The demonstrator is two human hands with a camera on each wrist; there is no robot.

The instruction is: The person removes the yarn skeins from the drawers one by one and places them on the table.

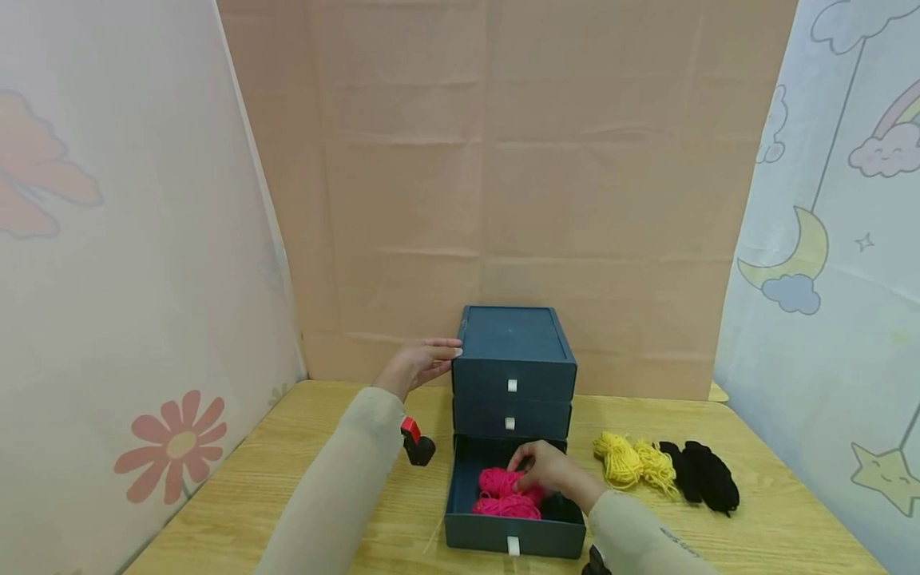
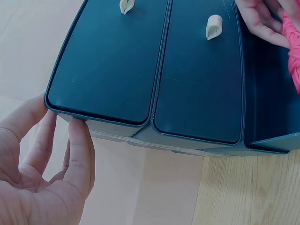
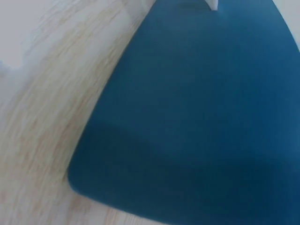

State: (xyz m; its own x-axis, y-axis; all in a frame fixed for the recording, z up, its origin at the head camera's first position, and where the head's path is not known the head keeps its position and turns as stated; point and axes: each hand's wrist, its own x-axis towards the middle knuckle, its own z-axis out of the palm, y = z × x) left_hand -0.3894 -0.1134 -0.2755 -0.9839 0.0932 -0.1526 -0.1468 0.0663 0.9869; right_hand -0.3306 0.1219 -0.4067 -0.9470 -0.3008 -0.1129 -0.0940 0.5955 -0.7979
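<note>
A dark blue three-drawer unit (image 1: 513,379) stands on the table, its bottom drawer (image 1: 470,528) pulled out. Inside that drawer lie bundles of pink yarn (image 1: 506,506) and, at the right, a black bundle (image 1: 560,508). My right hand (image 1: 549,469) reaches in from the right, with curled thumb and fingers pinching the upper pink bundle. In the left wrist view, part of the right hand (image 2: 265,21) overlaps the pink yarn (image 2: 294,51). My left hand (image 1: 417,366) touches the unit's upper left side with fairly straight fingers. The right wrist view shows the drawer front (image 3: 197,117), not the hand.
Yellow yarn (image 1: 625,461) and black yarn (image 1: 707,477) lie on the wooden table (image 1: 273,479) right of the unit. White pull tabs (image 1: 513,386) mark the drawer fronts. Brown paper (image 1: 402,200) covers the wall behind, with patterned sheets (image 1: 129,303) on both sides.
</note>
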